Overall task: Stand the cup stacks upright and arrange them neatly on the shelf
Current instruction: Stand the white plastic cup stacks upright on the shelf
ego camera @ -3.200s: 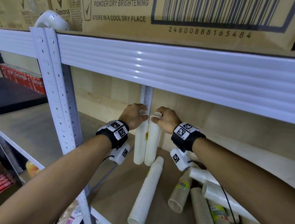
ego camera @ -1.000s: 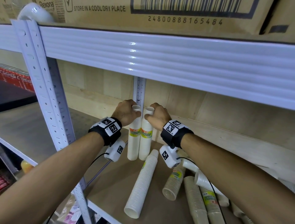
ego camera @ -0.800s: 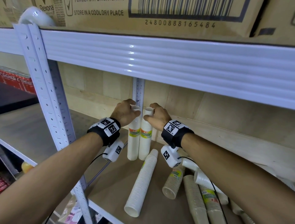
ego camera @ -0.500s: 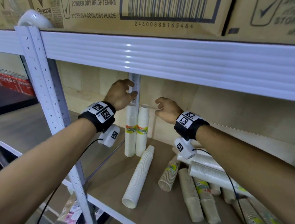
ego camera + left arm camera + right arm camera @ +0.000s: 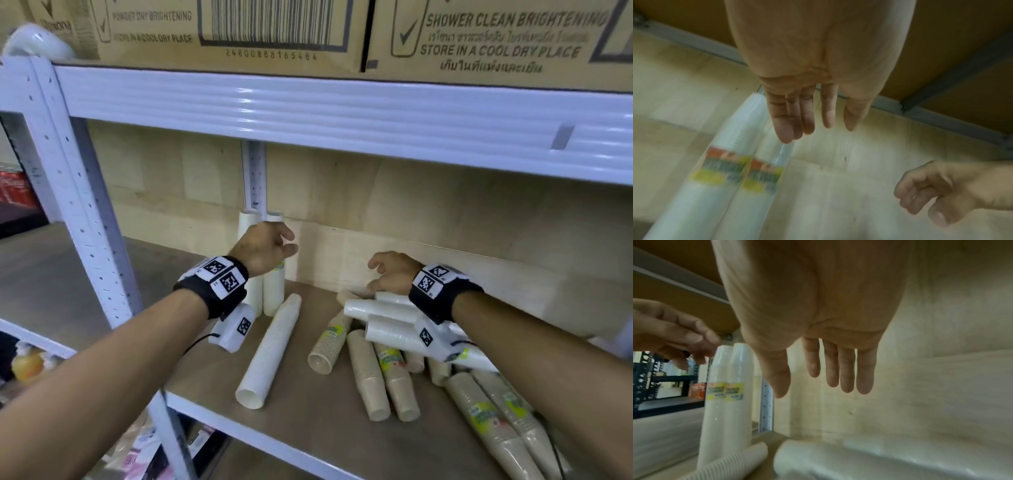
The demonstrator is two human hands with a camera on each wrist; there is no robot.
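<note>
**Two stacks upright at rear post; remainder lying on shelf board**

Surface: a brown wood-grain shelf board (image 5: 301, 428) with a white metal front edge, carried by white perforated uprights (image 5: 85, 219). A pale panelled wall closes the back. The white ribbed beam (image 5: 342, 113) of the tier above carries printed cardboard cartons (image 5: 239, 31). To the left, a second grey shelf runs alongside, with red packs at its far end.

Task items: two white upright cup stacks (image 5: 274, 291), touching side by side, stand against the rear post (image 5: 254, 178). One long white stack (image 5: 270, 353) lies flat just in front of them. To the right, a heap of fallen stacks (image 5: 380, 370), white and beige, lies crossed over one another.

Hands: left hand (image 5: 263, 248) hangs in front of the upright pair, fingers loosely extended, holding nothing. Right hand (image 5: 390, 274) hovers above the heap, fingers relaxed and spread, holding nothing. Wrist views are blurred.
</note>
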